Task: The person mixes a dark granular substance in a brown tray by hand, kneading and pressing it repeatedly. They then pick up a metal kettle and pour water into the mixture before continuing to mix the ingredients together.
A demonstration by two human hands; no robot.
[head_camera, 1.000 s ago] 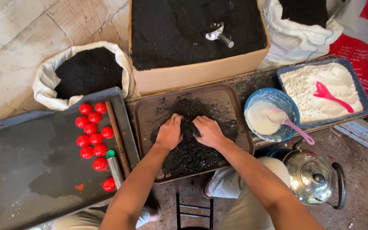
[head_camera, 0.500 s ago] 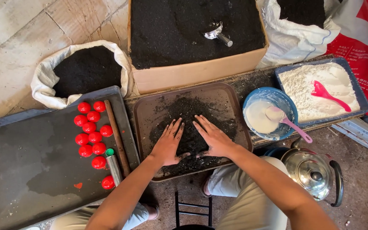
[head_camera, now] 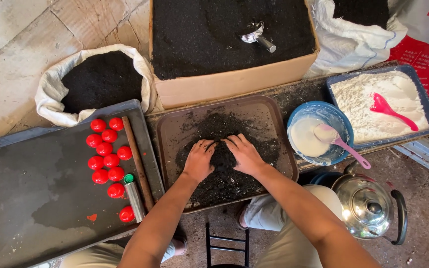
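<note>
Both hands are pressed into a heap of black powder [head_camera: 223, 164] on a brown tray [head_camera: 269, 111]. The left hand [head_camera: 199, 160] lies palm down on the heap's left side, fingers bent and slightly spread, tips dug into the powder. The right hand [head_camera: 245, 154] cups the right side, fingers curled inward toward the left hand; the two nearly touch over the heap's top. How much powder either hand actually has enclosed is hard to tell, since the fingertips are buried.

Left of the tray lies a dark sheet [head_camera: 21, 208] with red balls [head_camera: 106, 154] and a small tube [head_camera: 134, 197]. Behind stands a cardboard box [head_camera: 229, 82] of dark powder with a metal scoop [head_camera: 257, 35]. To the right sit a blue bowl [head_camera: 341, 121] with a pink spoon [head_camera: 344, 146] and a kettle [head_camera: 368, 206].
</note>
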